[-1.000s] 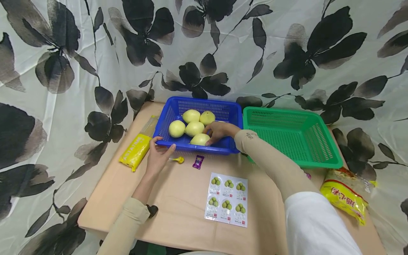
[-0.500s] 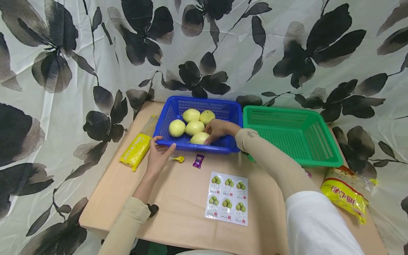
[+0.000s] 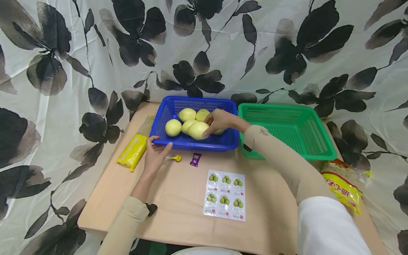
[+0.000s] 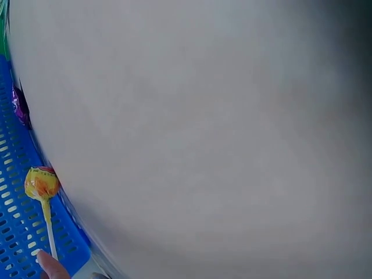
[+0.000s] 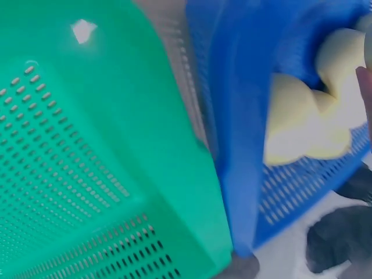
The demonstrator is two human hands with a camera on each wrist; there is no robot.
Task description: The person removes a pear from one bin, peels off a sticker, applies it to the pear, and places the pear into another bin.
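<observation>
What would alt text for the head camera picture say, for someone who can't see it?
A person's right hand grips a pale fruit among others in a blue basket while the left hand holds its rim. A green basket stands to the right; a printed sheet lies in front.

Behind the peach-topped desk (image 3: pixel 178 198), the background is being filled by a white cloth (image 3: pixel 204 42), which is being crossed by large black and grey flowers (image 3: pixel 130 16) and leaves (image 3: pixel 249 29). Pale creases (image 3: pixel 42 109) are being shown at left. Below the desk, a white rounded form (image 3: pixel 207 251) is being glimpsed.
</observation>
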